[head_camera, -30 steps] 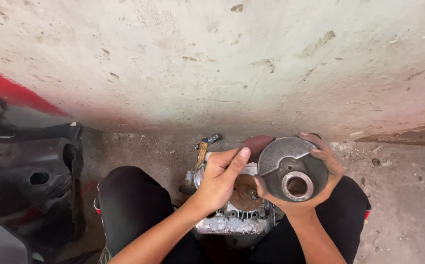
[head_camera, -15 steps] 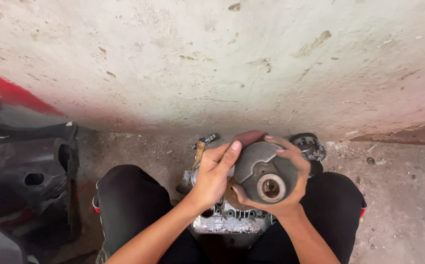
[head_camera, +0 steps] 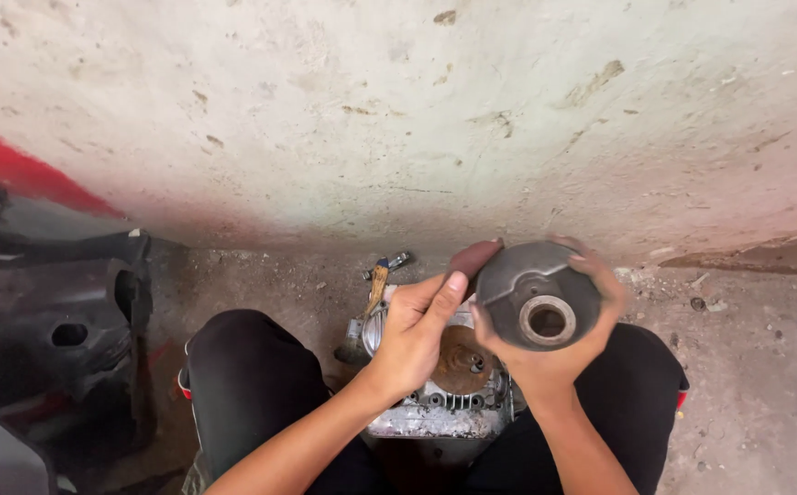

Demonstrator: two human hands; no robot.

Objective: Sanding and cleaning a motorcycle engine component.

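Note:
My right hand [head_camera: 559, 353] holds a round grey metal disc [head_camera: 540, 295] with a ringed hole in its middle, tilted up toward me. My left hand [head_camera: 417, 330] rests with fingers apart on the left side of a grimy metal engine casing [head_camera: 439, 403] that sits on the floor between my knees. A rusty brown round part [head_camera: 462, 359] shows inside the casing, just under the disc. The left thumb nearly touches the disc's left edge.
A wooden-handled tool [head_camera: 375, 286] lies on the concrete floor behind the casing, beside a small metal piece [head_camera: 396, 262]. Black plastic body panels [head_camera: 50, 330] stand at the left. A stained plaster wall [head_camera: 398, 119] rises close ahead. My knees [head_camera: 252, 376] flank the casing.
The right hand brought the disc left toward the casing, then raised and tilted it. The left hand stayed on the casing with its thumb lifting toward the disc.

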